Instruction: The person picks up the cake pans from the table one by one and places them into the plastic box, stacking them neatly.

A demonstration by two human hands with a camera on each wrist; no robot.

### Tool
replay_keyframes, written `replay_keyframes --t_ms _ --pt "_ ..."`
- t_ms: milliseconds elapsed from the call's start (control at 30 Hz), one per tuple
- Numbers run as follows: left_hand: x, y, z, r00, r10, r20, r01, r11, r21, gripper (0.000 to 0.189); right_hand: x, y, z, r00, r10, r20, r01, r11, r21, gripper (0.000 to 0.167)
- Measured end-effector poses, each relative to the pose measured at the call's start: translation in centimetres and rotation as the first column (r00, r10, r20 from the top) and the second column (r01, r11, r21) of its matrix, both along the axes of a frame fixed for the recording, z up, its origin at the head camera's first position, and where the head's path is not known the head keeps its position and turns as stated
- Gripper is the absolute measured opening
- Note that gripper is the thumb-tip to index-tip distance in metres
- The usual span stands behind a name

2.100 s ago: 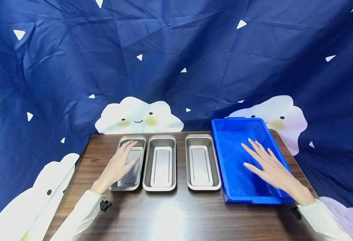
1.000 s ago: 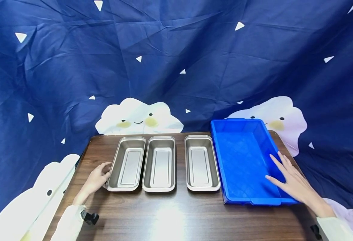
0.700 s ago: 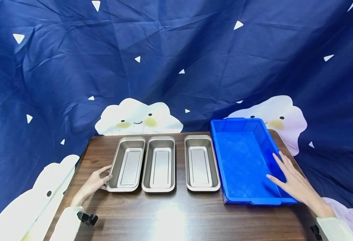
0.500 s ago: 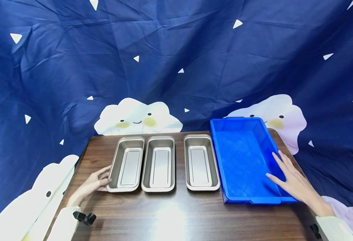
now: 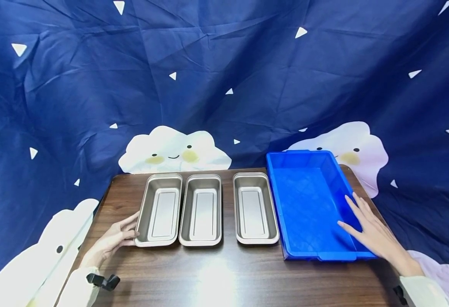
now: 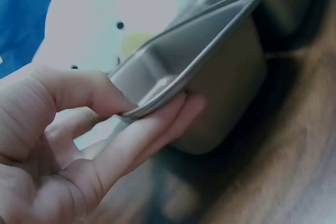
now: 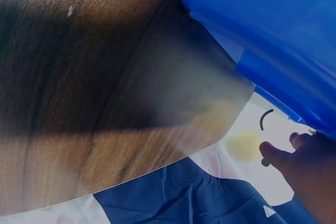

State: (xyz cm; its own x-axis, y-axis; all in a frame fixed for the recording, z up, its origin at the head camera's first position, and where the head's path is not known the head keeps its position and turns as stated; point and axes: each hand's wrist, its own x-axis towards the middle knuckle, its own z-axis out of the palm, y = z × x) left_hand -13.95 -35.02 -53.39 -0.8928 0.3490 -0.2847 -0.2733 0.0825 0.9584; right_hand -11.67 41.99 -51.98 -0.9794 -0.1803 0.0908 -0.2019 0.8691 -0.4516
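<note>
My left hand (image 5: 107, 245) is at the near left corner of the leftmost metal loaf pan (image 5: 164, 213). In the left wrist view the thumb presses on the rim of that loaf pan (image 6: 226, 77) while fingers (image 6: 152, 135) lie under it, so the hand (image 6: 68, 145) pinches the rim. Over the right side of a blue plastic tray (image 5: 305, 204) is my right hand (image 5: 375, 232), its fingers spread and nearly straight. The right wrist view has part of the right hand (image 7: 310, 174) beside the blue tray (image 7: 273, 24).
Two more loaf pans stand to the right: a middle pan (image 5: 203, 213) close beside the first, and a right pan (image 5: 253, 209) near the tray. All rest on a brown wooden table (image 5: 163, 281). A dark blue curtain (image 5: 209, 106) with clouds hangs behind.
My left hand has moved from above the leftmost pan to its left side and now pinches its rim. My right hand has shifted right, from above the tray's middle to its right edge.
</note>
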Motion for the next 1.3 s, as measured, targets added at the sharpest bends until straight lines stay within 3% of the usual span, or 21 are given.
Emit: replay_keyframes --t_ms 267,533,900,1033,1167,1300 --pt "-0.3 1.7 4.7 0.997 0.011 -0.081 -0.011 1.0 -0.003 0.082 0.3 0.2 0.2 1.0 -0.003 0.03 0.004 1.0 -0.021 0.085" --pt "-1.1 6.9 8.3 0.996 -0.052 -0.076 0.057 0.996 0.069 0.082 0.2 0.3 0.3 0.998 0.002 0.059 0.0 0.999 -0.032 0.08" --pt "-2.2 16.6 10.9 0.998 -0.038 -0.055 0.043 0.994 0.099 0.081 0.1 0.5 0.1 0.999 0.02 0.028 -0.019 0.999 -0.036 0.076" --pt "-2.6 20.7 11.5 0.999 -0.003 -0.04 0.007 0.996 0.086 0.082 0.2 0.5 0.1 0.999 0.027 0.016 -0.027 0.999 -0.036 0.074" --pt "-3.0 24.7 11.9 0.999 0.035 -0.011 -0.034 0.996 0.084 0.082 0.2 0.5 0.0 0.999 0.038 -0.002 -0.038 0.999 -0.038 0.071" --pt "-3.2 28.3 11.9 0.999 0.027 0.017 -0.029 0.992 0.121 0.083 0.2 0.5 0.1 0.999 0.043 -0.002 -0.043 0.998 -0.043 0.071"
